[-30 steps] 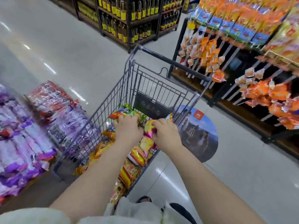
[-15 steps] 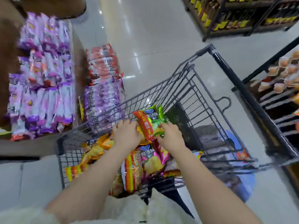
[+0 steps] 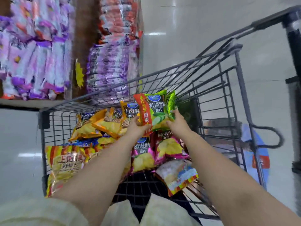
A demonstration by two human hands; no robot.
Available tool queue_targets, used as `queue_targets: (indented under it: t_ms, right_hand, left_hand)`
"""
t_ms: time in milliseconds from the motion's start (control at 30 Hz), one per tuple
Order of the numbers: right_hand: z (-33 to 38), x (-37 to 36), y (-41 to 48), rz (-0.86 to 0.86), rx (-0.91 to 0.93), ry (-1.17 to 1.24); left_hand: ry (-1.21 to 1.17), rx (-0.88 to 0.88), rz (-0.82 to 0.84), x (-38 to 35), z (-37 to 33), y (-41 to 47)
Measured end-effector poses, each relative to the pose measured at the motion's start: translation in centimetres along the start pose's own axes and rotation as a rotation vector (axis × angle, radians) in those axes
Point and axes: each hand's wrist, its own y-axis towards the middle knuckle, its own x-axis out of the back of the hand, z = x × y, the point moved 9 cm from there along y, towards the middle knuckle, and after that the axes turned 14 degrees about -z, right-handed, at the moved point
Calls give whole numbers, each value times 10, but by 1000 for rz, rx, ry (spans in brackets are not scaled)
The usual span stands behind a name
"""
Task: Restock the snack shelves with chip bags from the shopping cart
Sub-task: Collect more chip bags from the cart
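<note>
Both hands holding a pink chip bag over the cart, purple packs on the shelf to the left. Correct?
Wrong colour. The chip bag gripped by the left hand and right hand is green with a red band, not pink; the pink bags lie lower in the cart. The purple packs on the left are right. The head view shows it.

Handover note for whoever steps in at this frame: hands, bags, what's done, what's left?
Left hand grips the green chip bag at its lower left; right hand grips its right side.
The bag is held above the pile in the shopping cart.
Orange bags, pink bags and others lie in the cart.
Done: one bag in hand.
Left: shelve it, then the rest.
</note>
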Motion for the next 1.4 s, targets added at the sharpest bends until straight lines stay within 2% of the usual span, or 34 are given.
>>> queue_targets:
  t_ms: [200, 400, 567, 933, 1067, 1267, 1400]
  right_hand:
    - [-34, -27, 6, 66, -320, 375]
    - [-44, -26, -15, 120, -358, 462]
    - [-9, -17, -55, 129, -236, 541]
    - [180, -38, -200, 211, 207, 484]
    - [239, -95, -277, 278, 326, 511]
    - [295, -220, -392, 378, 420, 514]
    - [331, -309, -464, 498, 507, 425]
  left_hand:
    - [-152, 89, -19, -20, 26, 24]
    - [-262, 127, 47, -5, 28, -13]
    - [-318, 6, 28, 46, 27, -48]
    - [-768, -138, -117, 238, 90, -114]
    - [-904, -210, -195, 321, 134, -134]
    - [-1009, -226, -347, 456, 245, -150]
    - [-1095, -216, -468, 539, 329, -161]
